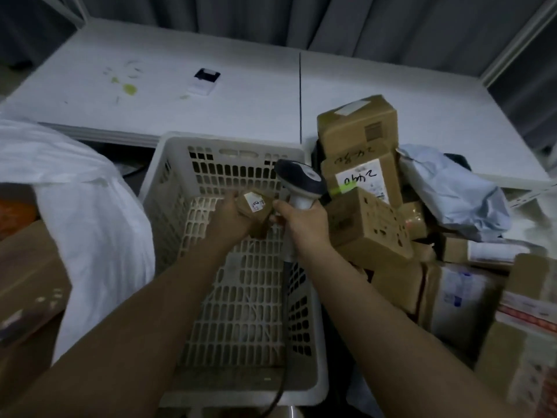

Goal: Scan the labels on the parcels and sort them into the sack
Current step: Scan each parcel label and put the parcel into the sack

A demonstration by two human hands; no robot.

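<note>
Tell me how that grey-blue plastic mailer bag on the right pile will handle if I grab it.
The grey-blue plastic mailer bag looks crumpled and creased, so it is probably floppy and will sag from one grip. Its glossy film may be slippery. It lies draped over the brown cardboard boxes, so it will likely lift off without toppling them.

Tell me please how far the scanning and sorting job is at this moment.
Done: the white basket shows no parcels inside; what is in the white sack cannot be seen. In hand: the left hand holds a small brown parcel, label up, beside the scanner gripped by the right hand. Left: a pile of boxes and a grey mailer bag waits on the right.
</note>
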